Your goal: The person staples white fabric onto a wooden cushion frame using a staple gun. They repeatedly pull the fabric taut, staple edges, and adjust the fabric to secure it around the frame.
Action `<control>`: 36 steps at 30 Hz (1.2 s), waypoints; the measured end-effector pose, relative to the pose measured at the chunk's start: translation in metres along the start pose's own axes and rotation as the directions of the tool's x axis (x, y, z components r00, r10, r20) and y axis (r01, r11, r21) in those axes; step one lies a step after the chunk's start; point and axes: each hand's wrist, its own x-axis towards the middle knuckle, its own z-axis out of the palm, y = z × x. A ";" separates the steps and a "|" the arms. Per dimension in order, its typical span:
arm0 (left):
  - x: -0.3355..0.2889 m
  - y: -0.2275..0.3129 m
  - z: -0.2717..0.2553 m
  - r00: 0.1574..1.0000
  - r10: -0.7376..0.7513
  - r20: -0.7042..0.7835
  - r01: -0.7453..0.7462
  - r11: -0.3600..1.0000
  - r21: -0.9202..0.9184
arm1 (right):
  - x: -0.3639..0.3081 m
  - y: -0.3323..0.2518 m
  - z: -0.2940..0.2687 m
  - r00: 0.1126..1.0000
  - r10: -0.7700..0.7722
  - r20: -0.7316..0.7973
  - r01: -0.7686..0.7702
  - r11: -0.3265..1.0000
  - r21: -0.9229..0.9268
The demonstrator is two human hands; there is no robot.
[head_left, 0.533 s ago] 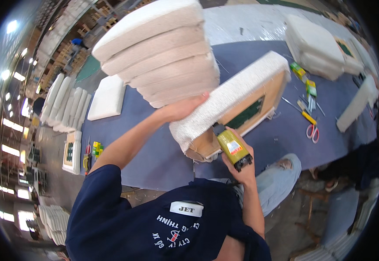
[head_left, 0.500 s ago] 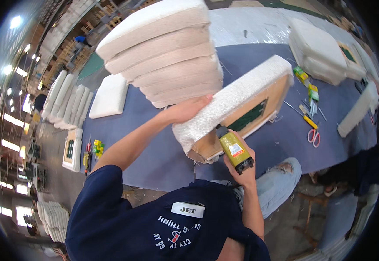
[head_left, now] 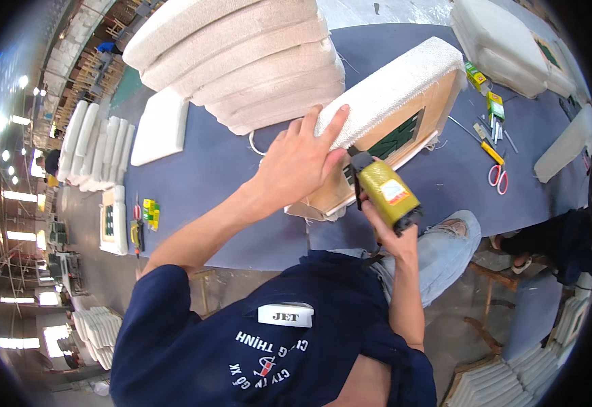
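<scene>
A white upholstered seat pad (head_left: 404,85) stands tilted on its edge on the table, its wooden underside with a dark green webbed opening (head_left: 392,139) facing right. My left hand (head_left: 299,159) lies over the near end of the padded side, fingers stretched and spread on the fabric, thumb toward the tool. My right hand (head_left: 394,234) is closed round the grip of a yellow-green staple gun (head_left: 390,190). The gun's dark nose is at the wooden frame near the opening; my left hand and the tool partly hide that corner, so I cannot tell whether it touches.
A tall stack of pale seat pads (head_left: 242,68) stands behind my left hand. To the right lie red-handled scissors (head_left: 498,180), a yellow-handled tool (head_left: 491,152) and small green-yellow boxes (head_left: 495,107). More pads (head_left: 500,44) sit at the far right. Another pad (head_left: 160,125) rests at the left.
My left hand has spread its fingers and come nearer the tool along the pad. The staple gun has moved slightly right and up, and the pad's far end stands higher in view.
</scene>
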 end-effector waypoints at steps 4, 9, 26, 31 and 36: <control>0.006 -0.004 -0.004 0.998 0.033 0.058 -0.031 0.999 -0.031 | 0.007 -0.017 0.002 0.995 -0.079 0.054 0.077 0.996 0.033; 0.005 -0.008 -0.006 0.993 0.013 0.117 -0.009 0.999 -0.036 | 0.020 -0.013 0.006 0.947 -0.274 0.166 0.284 0.958 -0.035; 0.020 -0.090 -0.027 0.873 0.068 0.484 0.396 0.481 -0.782 | 0.005 -0.002 0.033 0.964 -0.218 0.152 0.220 0.975 0.000; 0.003 -0.078 0.001 0.931 -0.042 0.364 0.319 0.582 -0.748 | 0.003 0.004 0.041 0.939 -0.324 0.113 0.334 0.939 -0.083; -0.011 -0.051 -0.007 0.981 -0.101 0.167 0.175 0.833 -0.525 | 0.002 -0.001 0.035 0.940 -0.314 0.130 0.322 0.946 -0.045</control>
